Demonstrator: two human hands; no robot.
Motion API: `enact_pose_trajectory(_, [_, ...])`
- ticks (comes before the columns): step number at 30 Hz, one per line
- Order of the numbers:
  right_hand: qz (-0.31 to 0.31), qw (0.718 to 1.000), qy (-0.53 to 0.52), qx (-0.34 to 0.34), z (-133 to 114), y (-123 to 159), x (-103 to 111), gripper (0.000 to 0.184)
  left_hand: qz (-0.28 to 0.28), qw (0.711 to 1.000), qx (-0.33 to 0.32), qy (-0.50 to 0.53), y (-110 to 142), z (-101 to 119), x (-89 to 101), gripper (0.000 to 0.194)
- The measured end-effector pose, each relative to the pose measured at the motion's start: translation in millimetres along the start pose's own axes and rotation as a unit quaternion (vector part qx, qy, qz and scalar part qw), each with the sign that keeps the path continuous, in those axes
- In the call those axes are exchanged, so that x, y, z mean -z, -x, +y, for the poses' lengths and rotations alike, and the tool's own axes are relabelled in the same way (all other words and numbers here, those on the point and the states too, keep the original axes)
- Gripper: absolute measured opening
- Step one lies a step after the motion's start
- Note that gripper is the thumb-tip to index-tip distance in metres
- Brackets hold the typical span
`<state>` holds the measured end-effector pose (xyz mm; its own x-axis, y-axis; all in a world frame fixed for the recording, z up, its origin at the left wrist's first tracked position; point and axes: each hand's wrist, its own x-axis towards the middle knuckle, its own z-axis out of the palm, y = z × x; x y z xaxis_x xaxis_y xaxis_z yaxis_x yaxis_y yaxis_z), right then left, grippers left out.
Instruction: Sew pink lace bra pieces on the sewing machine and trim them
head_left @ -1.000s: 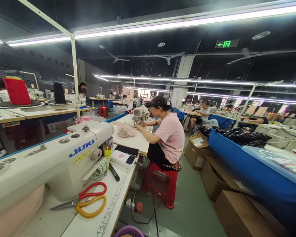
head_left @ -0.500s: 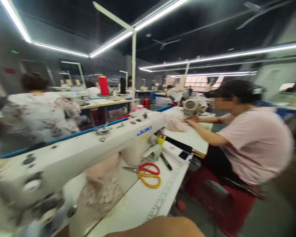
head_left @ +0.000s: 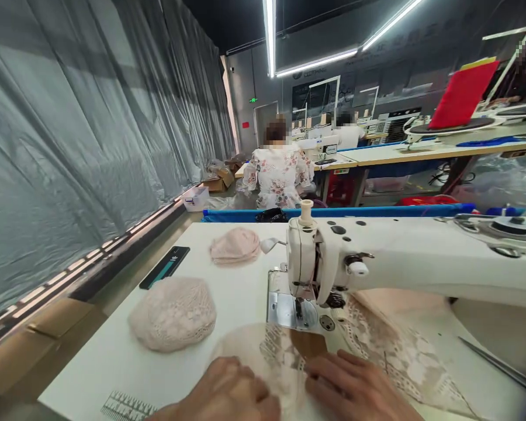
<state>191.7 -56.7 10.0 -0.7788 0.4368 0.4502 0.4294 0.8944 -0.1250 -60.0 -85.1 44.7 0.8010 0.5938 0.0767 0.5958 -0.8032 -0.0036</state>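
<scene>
A beige lace fabric piece [head_left: 269, 351] lies on the white sewing table, just in front of the sewing machine's presser foot [head_left: 298, 309]. My left hand [head_left: 234, 389] is closed on its near left side, fingers curled. My right hand [head_left: 355, 386] has its bent fingers pressed together on its right edge; the fingertips are partly hidden. The sewing machine's head [head_left: 307, 257] stands upright beyond both hands. More lace fabric [head_left: 403, 351] spreads under the machine arm, to the right of my right hand.
A rounded lace piece [head_left: 175, 316] and a folded pink piece [head_left: 235, 245] lie on the left. Behind them is a dark flat case [head_left: 165, 268]. Scissor blades [head_left: 499, 362] point in from the right. A co-worker in a floral top [head_left: 276, 175] sits ahead, back turned.
The view has swung left, away from the neighbour in pink and the red-and-yellow-handled scissors. Both my hands now show on the fabric by the needle; before, only a blurred bit of arm showed.
</scene>
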Motion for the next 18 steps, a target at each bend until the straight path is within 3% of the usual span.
enact_pose_trajectory(3, [0.013, 1.000, 0.011, -0.013, 3, 2, 8, 0.042, 0.037, 0.994, 0.014, 0.102, -50, 1, 10.8, 0.005])
enact_pose_trajectory(7, [0.058, 0.998, 0.035, -0.021, 11, 6, 10, 0.042, 0.019, 0.970, 0.027, 0.241, -81, -9, 7.9, 0.030])
enact_pose_trajectory(10, [0.047, 0.998, 0.044, -0.011, 15, 9, 8, 0.041, -0.006, 0.962, 0.046, 0.269, -82, -23, 1.3, 0.043])
enact_pose_trajectory(16, [0.051, 0.997, 0.053, 0.000, 20, 13, -4, 0.031, -0.021, 0.934, 0.179, 0.310, -69, -39, 4.2, 0.014])
enact_pose_trajectory(18, [0.039, 0.998, 0.049, -0.012, 21, 14, -7, 0.031, -0.014, 0.916, 0.218, 0.335, -66, -38, 4.1, 0.015])
